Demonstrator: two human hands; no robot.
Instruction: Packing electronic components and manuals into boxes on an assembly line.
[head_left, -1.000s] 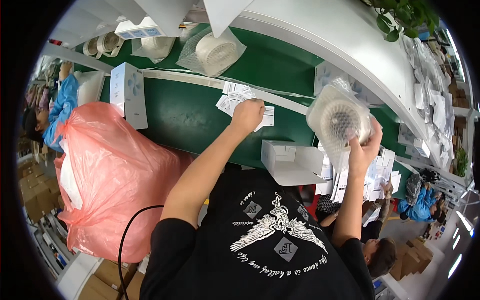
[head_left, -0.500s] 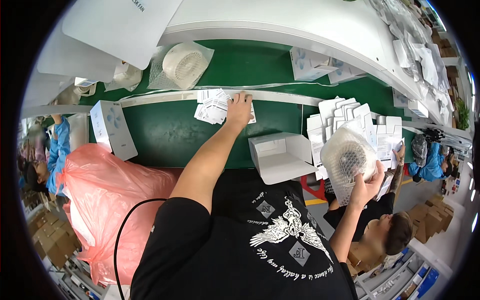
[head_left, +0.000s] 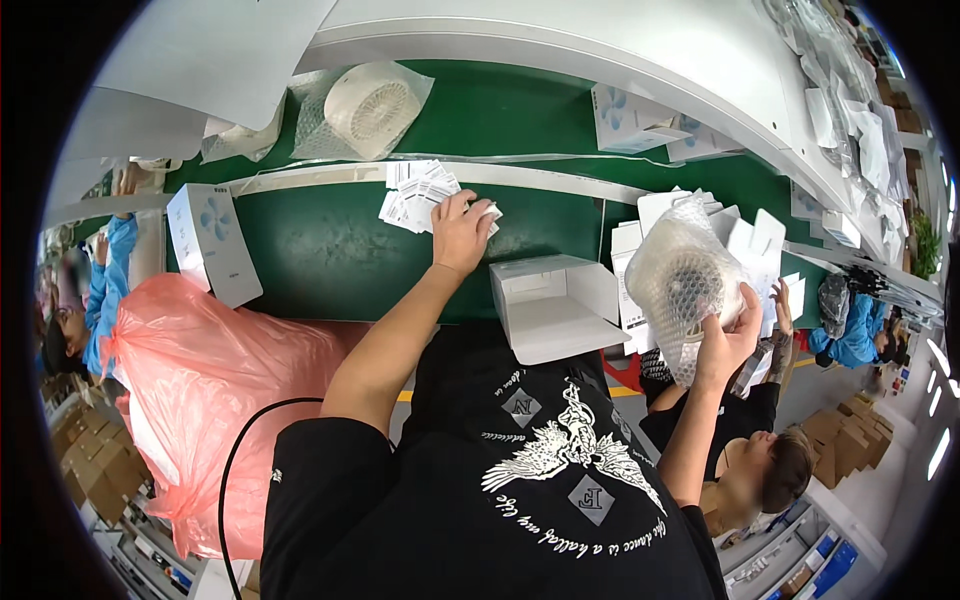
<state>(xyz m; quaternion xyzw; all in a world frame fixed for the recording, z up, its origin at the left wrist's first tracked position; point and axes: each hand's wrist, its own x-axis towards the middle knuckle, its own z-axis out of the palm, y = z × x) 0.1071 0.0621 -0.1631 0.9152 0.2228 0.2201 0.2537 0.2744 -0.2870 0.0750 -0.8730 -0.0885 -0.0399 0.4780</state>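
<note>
My left hand (head_left: 460, 236) is over the right side of a fanned pile of small white printed leaflets (head_left: 410, 205) on the green bench. Its fingers are bent and closed on a leaflet (head_left: 492, 212), whose edge shows beside them. At the right, my right hand (head_left: 730, 335) grips a white desk fan in bubble wrap (head_left: 680, 285), held above the bench's near edge. Between my hands stands an open white carton (head_left: 555, 310), its opening facing me, with a flap folded down toward me.
A closed white box (head_left: 215, 245) and a pink plastic bag (head_left: 220, 380) are at the left. Another wrapped fan (head_left: 372, 108) lies behind the white rail. Flattened cartons (head_left: 755, 245) pile up at the right, where a co-worker's hand (head_left: 782, 308) reaches in. A shelf (head_left: 560, 50) overhangs the back.
My left hand has drawn back a little toward me and left across the leaflets. The wrapped fan stays in my right hand, while the co-worker's hand and some flat cartons have shifted.
</note>
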